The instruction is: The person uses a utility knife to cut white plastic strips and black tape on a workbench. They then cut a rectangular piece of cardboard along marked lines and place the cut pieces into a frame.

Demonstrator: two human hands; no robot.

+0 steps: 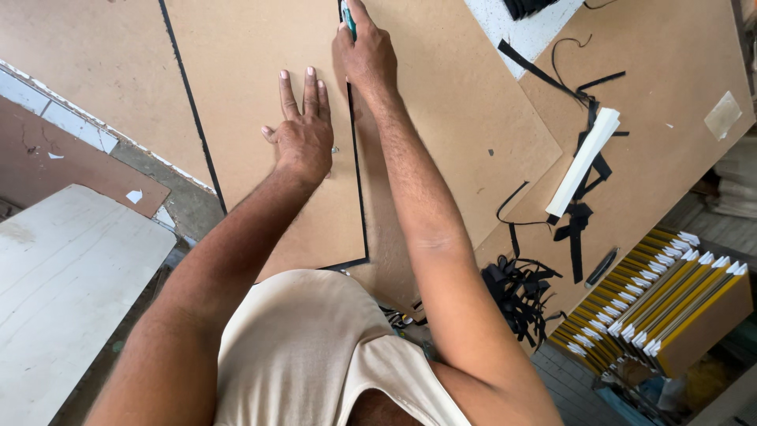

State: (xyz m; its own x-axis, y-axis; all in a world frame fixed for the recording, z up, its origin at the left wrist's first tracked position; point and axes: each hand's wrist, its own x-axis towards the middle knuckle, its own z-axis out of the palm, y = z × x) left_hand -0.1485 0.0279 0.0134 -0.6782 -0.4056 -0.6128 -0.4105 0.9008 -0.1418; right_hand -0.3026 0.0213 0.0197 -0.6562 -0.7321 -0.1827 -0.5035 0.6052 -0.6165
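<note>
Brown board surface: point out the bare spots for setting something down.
Bare: the board left of the left hand, and the stretch between the right hand and the black strips. Crowded: lower right, with black scraps and stacked folders.

Bare brown board lies open rightward until the black strips and white stick.

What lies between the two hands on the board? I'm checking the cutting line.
In the head view, only the board's black right edge runs between the flat left hand and the right hand, which holds a teal cutter.
</note>
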